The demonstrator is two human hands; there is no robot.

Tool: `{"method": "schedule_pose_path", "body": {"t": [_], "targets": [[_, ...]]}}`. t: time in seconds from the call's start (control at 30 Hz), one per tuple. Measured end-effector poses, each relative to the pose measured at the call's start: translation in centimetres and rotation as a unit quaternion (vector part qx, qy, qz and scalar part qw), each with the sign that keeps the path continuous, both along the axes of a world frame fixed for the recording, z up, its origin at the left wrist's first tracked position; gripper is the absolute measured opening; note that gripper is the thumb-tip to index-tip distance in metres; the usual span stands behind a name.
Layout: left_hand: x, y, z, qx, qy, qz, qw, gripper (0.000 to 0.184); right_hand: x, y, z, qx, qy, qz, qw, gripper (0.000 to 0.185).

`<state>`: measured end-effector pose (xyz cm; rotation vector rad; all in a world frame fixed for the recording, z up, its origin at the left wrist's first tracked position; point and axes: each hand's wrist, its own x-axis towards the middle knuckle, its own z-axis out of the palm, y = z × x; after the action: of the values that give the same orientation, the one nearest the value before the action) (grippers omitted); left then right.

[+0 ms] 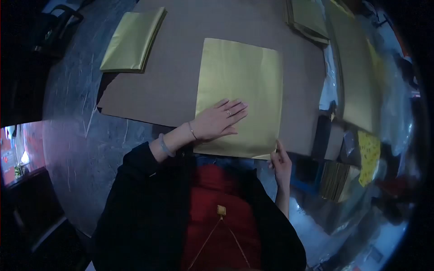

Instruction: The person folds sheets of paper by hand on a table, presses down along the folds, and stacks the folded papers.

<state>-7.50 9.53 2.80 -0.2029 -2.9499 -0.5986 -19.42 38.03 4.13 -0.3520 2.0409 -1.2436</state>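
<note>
A gold sheet of paper or foil [239, 72] lies flat before me on a brown cardboard board [176, 90]. My left hand [219, 121] rests palm down across its lower middle, fingers stretched out and a ring on one of them. At the sheet's near right corner, my right hand [281, 166] holds the edge between thumb and fingers, and the corner looks slightly bent there. Whether the sheet is one layer or several, I cannot tell.
A stack of folded gold sheets [131, 40] sits at the board's far left. More gold sheets [309, 18] lie at the far right, beside a long gold stack [357, 77]. Brown bundled pieces [337, 180] and a yellow patterned piece [369, 158] are at the right.
</note>
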Motion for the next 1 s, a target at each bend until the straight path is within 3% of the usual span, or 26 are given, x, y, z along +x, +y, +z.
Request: {"method": "schedule_pose_path", "body": {"t": [0.1, 0.17, 0.3, 0.4, 0.43, 0.47, 0.5, 0.57, 0.6, 0.67, 0.7, 0.83, 0.93, 1.0], "targets": [[0.8, -1.5, 1.3, 0.029, -0.033, -0.036, 0.998, 0.060, -0.1, 1.3, -0.6, -0.032, -0.118, -0.016, 0.992, 0.037], [2.1, -2.4, 1.3, 0.018, -0.025, -0.020, 0.999, 0.061, 0.2, 2.1, -0.7, -0.103, -0.226, -0.103, 0.963, 0.030], [4.1, -5.0, 1.8, -0.059, -0.089, 0.006, 0.994, 0.065, 0.9, 2.5, -1.2, -0.120, -0.227, -0.068, 0.964, 0.027], [4.1, -5.2, 1.5, -0.078, -0.069, 0.002, 0.995, 0.063, -0.2, 2.3, -0.8, 0.001, 0.093, -0.010, 0.996, 0.026], [4.2, -5.2, 1.4, -0.078, -0.069, -0.001, 0.995, 0.063, -1.2, 2.5, -0.9, 0.033, 0.204, -0.015, 0.978, 0.025], [4.2, -5.3, 1.4, -0.090, -0.068, -0.003, 0.994, 0.063, -2.9, 3.2, -1.9, 0.058, 0.389, 0.056, 0.918, 0.028], [4.2, -5.3, 1.4, -0.103, -0.068, -0.002, 0.992, 0.063, -4.1, 2.5, -1.8, 0.057, 0.390, 0.057, 0.917, 0.028], [4.2, -5.2, 1.5, -0.108, -0.071, -0.001, 0.992, 0.063, -6.0, 0.5, -0.8, 0.066, 0.512, 0.200, 0.833, 0.044], [4.2, -5.2, 1.5, -0.114, -0.075, -0.002, 0.991, 0.063, -6.5, -0.2, -0.2, 0.063, 0.510, 0.200, 0.834, 0.044], [4.1, -5.4, 1.8, -0.113, -0.075, -0.005, 0.991, 0.063, -7.2, -1.2, 0.7, 0.079, 0.505, 0.429, 0.745, 0.066], [4.1, -5.4, 1.8, -0.107, -0.071, -0.008, 0.992, 0.063, -7.6, -1.4, 0.8, 0.090, 0.472, 0.484, 0.731, 0.074], [4.1, -5.5, 1.4, -0.108, -0.076, -0.008, 0.991, 0.064, -8.5, -3.0, 1.3, 0.094, 0.445, 0.515, 0.726, 0.075], [3.9, -5.3, 1.5, -0.124, -0.089, -0.015, 0.988, 0.065, -8.8, -5.1, 2.1, 0.112, 0.462, 0.563, 0.676, 0.076], [4.0, -5.4, 1.6, -0.117, -0.084, -0.010, 0.990, 0.065, -9.1, -5.6, 1.7, 0.090, 0.463, 0.559, 0.682, 0.075]]}}
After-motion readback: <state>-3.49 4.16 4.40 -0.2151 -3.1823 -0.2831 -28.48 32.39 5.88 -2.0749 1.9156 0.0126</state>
